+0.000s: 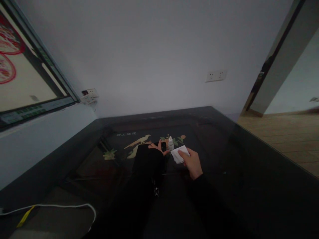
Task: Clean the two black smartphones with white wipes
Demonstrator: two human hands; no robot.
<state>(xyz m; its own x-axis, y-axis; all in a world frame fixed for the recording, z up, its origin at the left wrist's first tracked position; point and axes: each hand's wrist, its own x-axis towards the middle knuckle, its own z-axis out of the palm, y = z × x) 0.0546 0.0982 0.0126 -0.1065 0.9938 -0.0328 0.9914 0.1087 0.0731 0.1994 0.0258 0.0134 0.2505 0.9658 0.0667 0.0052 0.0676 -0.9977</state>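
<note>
A folded white tissue or cloth (179, 154) is pinched between the thumb and fingers of my right hand (193, 162). My left hand (158, 146) lies with fingers spread on a flat black rectangular object (142, 153); my sleeve hides much of it, so its kind is unclear. Just right of the left fingers, a small clear bottle with a white cap (170, 143) stands upright on the dark glossy table (219, 139). The tissue is close to the bottle's base, slightly nearer to me.
Bird and flower pictures (139, 140) decorate the tabletop. A white cable (62, 206) with a yellow tag (26, 216) runs at the lower left. Wall sockets (215, 76) are beyond the table, a window (30, 73) is at left, and wooden floor (281, 136) lies to the right.
</note>
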